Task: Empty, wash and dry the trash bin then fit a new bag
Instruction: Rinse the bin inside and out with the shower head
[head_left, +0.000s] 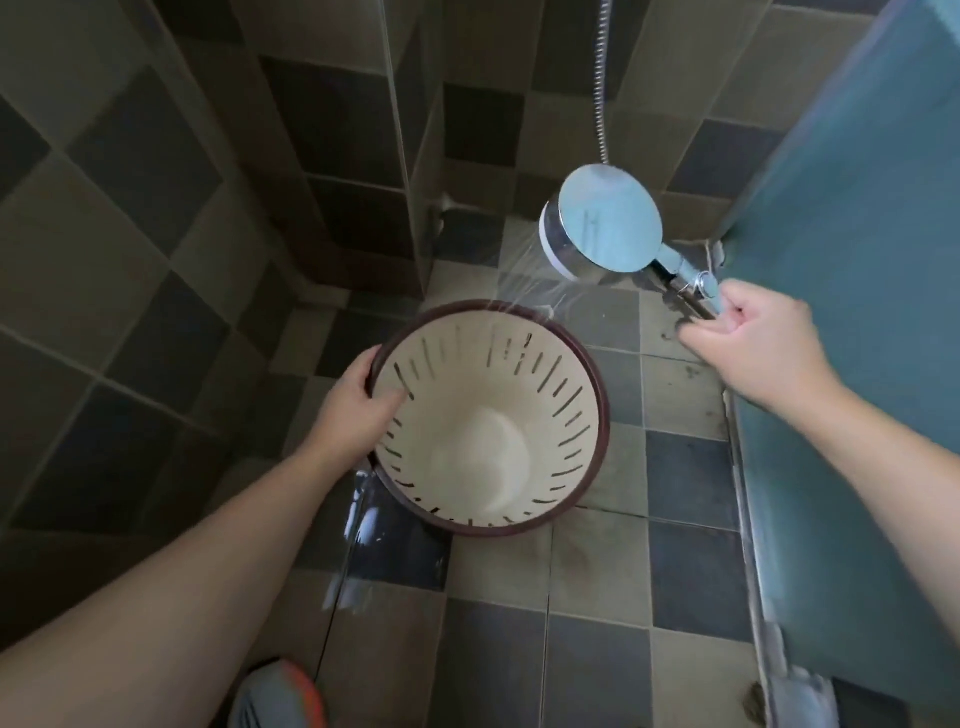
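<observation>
A round cream trash bin (498, 441) with slotted walls and a dark red rim is held above the tiled floor, its mouth facing up at me and nothing inside. My left hand (358, 405) grips its left rim, thumb inside and fingers outside. My right hand (753, 343) holds the handle of a chrome shower head (602, 228), which is above and to the right of the bin. Water sprays from the head down onto the bin's far rim.
Checked tile walls stand to the left and behind. A teal door or panel (857, 312) runs along the right. The shower's metal hose (602, 78) hangs from above. The tiled floor (597, 597) is wet, and a grey and orange shoe (280, 696) shows at the bottom.
</observation>
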